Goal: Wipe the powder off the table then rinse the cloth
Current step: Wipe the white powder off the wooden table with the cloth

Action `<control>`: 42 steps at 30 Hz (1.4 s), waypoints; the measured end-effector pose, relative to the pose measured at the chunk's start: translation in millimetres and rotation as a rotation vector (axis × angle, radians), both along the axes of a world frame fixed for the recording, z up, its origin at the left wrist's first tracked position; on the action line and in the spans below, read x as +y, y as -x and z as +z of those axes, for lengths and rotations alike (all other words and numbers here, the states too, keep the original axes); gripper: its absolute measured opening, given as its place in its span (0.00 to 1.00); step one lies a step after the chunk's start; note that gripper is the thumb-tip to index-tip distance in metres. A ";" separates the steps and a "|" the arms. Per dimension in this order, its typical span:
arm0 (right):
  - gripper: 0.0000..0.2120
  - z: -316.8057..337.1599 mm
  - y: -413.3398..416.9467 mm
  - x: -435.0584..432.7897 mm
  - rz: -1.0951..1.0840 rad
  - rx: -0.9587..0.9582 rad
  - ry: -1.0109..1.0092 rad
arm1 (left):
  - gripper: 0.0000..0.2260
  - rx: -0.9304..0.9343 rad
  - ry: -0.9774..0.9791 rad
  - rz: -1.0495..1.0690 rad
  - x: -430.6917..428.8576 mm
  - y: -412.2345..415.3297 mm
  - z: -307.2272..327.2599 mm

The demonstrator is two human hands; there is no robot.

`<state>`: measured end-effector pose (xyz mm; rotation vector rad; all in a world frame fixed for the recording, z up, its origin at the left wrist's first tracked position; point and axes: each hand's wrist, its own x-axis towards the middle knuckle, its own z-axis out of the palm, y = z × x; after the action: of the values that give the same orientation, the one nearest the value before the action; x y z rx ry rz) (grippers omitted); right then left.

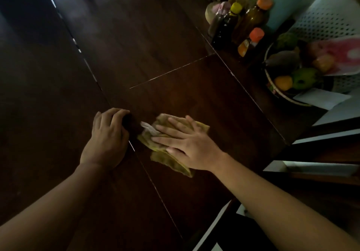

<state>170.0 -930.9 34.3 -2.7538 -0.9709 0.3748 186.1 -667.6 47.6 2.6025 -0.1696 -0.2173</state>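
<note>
On the dark table, the right hand lies flat, its grip spread wide, pressing the yellow-green cloth. A white smear of powder lies at the cloth's left edge. The left hand rests alongside, fingers curled; shadow hides whether it holds anything. Farther right, a bowl holds fruit. Beyond it stand capped bottles, their contents murky.
</note>
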 end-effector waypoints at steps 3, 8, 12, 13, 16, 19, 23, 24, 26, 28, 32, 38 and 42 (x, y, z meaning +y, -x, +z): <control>0.24 -3.3 -13.6 -49.0 -0.231 -0.002 0.066 | 0.22 0.004 -0.028 -0.013 0.2 -1.4 -0.5; 0.24 -6.6 -82.0 -20.4 -0.793 -0.015 0.085 | 0.22 -0.003 -0.054 -0.016 0.0 -1.1 -1.8; 0.25 -8.4 -40.8 39.1 -0.411 -0.044 0.057 | 0.22 -0.012 -0.048 -0.030 2.3 -1.9 -5.9; 0.25 -6.3 -15.7 45.8 -0.251 -0.045 0.048 | 0.22 -0.010 -0.045 -0.025 2.2 -2.1 -5.6; 0.23 -4.5 53.7 26.3 0.125 -0.031 0.021 | 0.21 -0.006 -0.027 -0.008 1.6 -0.9 -3.7; 0.22 -3.8 62.5 -35.8 0.155 -0.023 0.046 | 0.21 0.003 -0.021 -0.019 2.6 -2.3 -4.2; 0.24 -3.9 18.0 -69.4 -0.520 0.010 0.120 | 0.21 0.026 -0.037 -0.021 4.4 -2.0 -2.7; 0.24 -4.6 8.4 -58.8 -0.683 0.000 0.134 | 0.21 0.034 -0.041 -0.020 4.5 -1.8 -1.8; 0.23 -5.7 -5.7 -23.9 -0.897 0.017 0.166 | 0.21 0.038 -0.021 -0.014 3.9 -2.8 -0.6; 0.24 -4.2 -14.0 20.1 -0.949 0.072 0.172 | 0.22 0.037 0.145 0.096 7.5 -4.1 2.3; 0.25 4.7 13.2 111.9 -0.644 0.128 0.137 | 0.24 0.009 0.508 0.356 31.9 3.1 15.6; 0.24 5.9 142.2 195.5 -0.092 0.087 0.037 | 0.20 -0.008 0.148 0.266 188.5 39.6 11.1; 0.23 3.3 165.9 167.1 0.135 0.053 0.044 | 0.20 0.010 -0.021 0.255 311.0 95.0 7.4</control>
<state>4.1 -763.8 37.7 -2.7099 -1.1515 0.4941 91.1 -356.6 55.1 2.6114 0.1682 -0.1408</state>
